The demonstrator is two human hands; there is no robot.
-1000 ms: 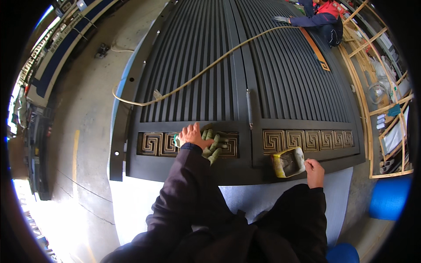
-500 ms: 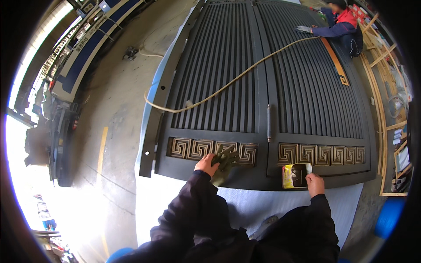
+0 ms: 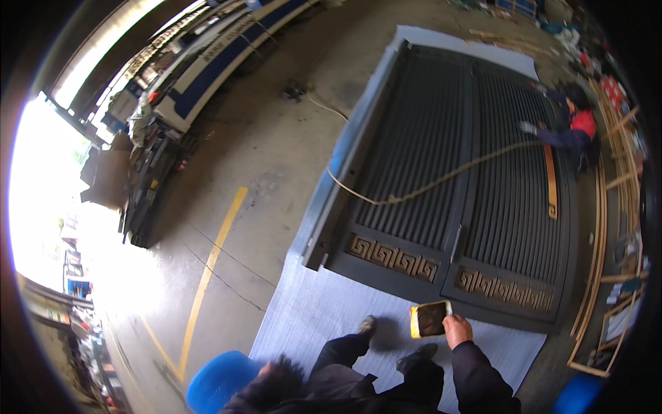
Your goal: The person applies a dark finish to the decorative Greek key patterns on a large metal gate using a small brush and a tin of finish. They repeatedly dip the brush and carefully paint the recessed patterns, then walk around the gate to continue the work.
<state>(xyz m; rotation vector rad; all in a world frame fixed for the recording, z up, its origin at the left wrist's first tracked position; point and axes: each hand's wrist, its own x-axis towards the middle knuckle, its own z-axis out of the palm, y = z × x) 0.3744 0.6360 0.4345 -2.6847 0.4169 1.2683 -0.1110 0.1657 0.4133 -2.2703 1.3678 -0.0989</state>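
Note:
My right hand (image 3: 458,332) grips the edge of an open yellow rectangular tin (image 3: 416,322) with dark contents, held above the white sheet near the door's front edge. Low in the view, my left hand (image 3: 271,373) is beside a blue round-topped stool (image 3: 219,381). A dark, finger-shaped glove (image 3: 291,367) shows against it, blurred and partly lost against my dark clothing. The large dark grey double door (image 3: 441,207) lies flat ahead of me, with ribbed panels and bronze-coloured key-pattern strips (image 3: 393,257) along its near end.
A pale hose (image 3: 427,191) crosses the door. At its far right a co-worker (image 3: 578,127) leans over, a gloved hand on the ribs beside an orange strip (image 3: 550,179). Wooden frames (image 3: 601,228) line the right side. White sheeting (image 3: 310,324) lies under the door and my feet.
My view has swung back and left from the door. My left hand has moved from the key-pattern strip down beside the blue stool. The tin has come away from the door in my right hand.

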